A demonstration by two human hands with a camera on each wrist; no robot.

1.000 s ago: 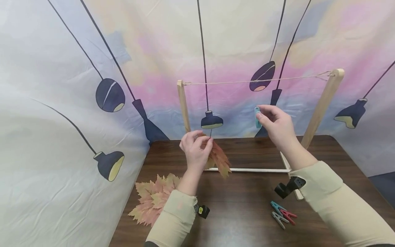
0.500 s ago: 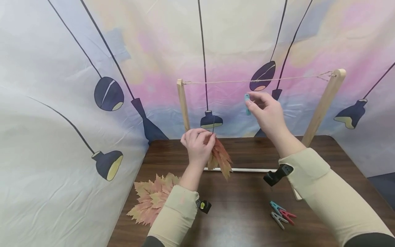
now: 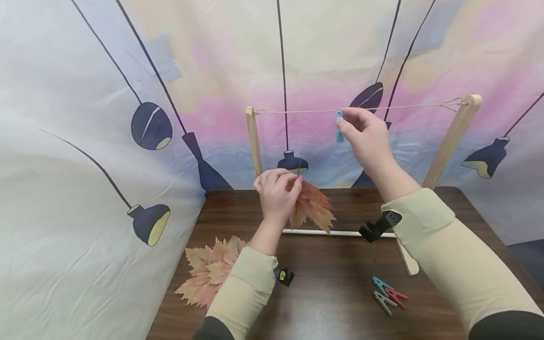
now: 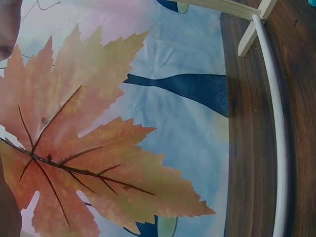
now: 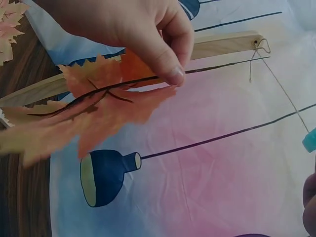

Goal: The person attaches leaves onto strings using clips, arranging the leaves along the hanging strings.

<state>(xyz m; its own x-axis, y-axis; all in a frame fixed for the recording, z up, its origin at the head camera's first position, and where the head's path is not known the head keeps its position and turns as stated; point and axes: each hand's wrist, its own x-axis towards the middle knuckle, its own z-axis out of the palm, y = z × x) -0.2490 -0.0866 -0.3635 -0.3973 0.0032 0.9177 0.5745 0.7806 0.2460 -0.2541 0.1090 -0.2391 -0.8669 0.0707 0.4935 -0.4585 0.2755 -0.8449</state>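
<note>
My left hand (image 3: 278, 191) pinches the stem of an orange maple leaf (image 3: 312, 208) above the brown table (image 3: 331, 293); the same leaf (image 4: 74, 158) fills the left wrist view, and the right wrist view shows the leaf (image 5: 89, 106) under the left hand (image 5: 128, 29). My right hand (image 3: 365, 137) pinches a blue clothespin (image 3: 338, 125) and holds it right at the string (image 3: 297, 111), which is stretched between two wooden posts (image 3: 253, 141). A corner of the blue clothespin (image 5: 310, 140) shows at the right edge of the right wrist view.
A pile of maple leaves (image 3: 208, 271) lies on the table's left front. Three clothespins (image 3: 388, 295) lie at the right front. The frame's white base rod (image 3: 340, 233) crosses the table, and a lamp-patterned backdrop (image 3: 148, 127) hangs behind and to the left.
My right hand has risen and moved left with the blue clothespin, from well below the string up to it. My left hand lifted the leaf slightly higher.
</note>
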